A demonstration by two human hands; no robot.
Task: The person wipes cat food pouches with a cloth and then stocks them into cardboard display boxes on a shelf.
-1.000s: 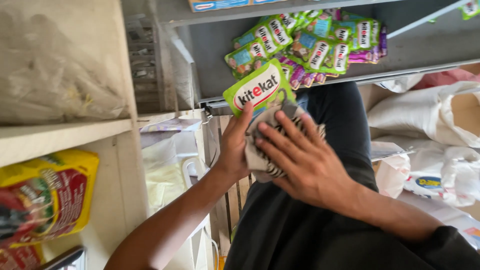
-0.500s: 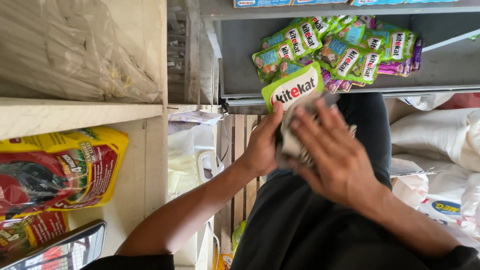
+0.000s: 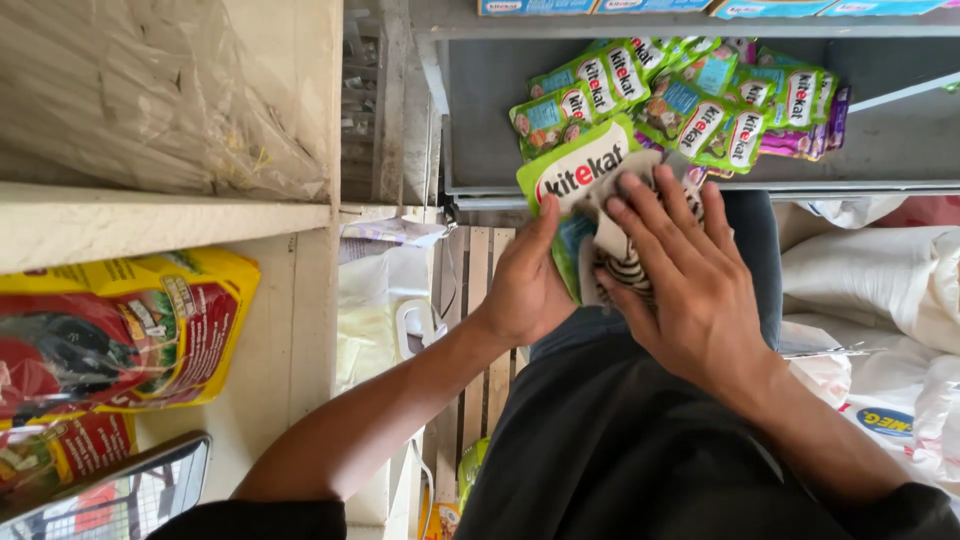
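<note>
My left hand point(image 3: 528, 280) grips the left edge of a small stack of green cat-food pouches point(image 3: 580, 170), held upright against my dark trousers. My right hand point(image 3: 690, 275) lies flat over the front of the stack, fingers spread on a striped cat picture. Just beyond the stack, a pile of green and purple pouches point(image 3: 700, 95) lies loose on a grey metal shelf point(image 3: 480, 120).
A cream shelf unit point(image 3: 150, 220) at the left holds a clear plastic bag above and yellow-red pet food bags point(image 3: 110, 330) below. White sacks point(image 3: 880, 300) lie at the right. A wooden slat pallet point(image 3: 480, 300) and a white handle show between.
The view has shifted so the shelf and pouches sit further right and lower. My hands and the held stack have moved closer to the shelf edge.
</note>
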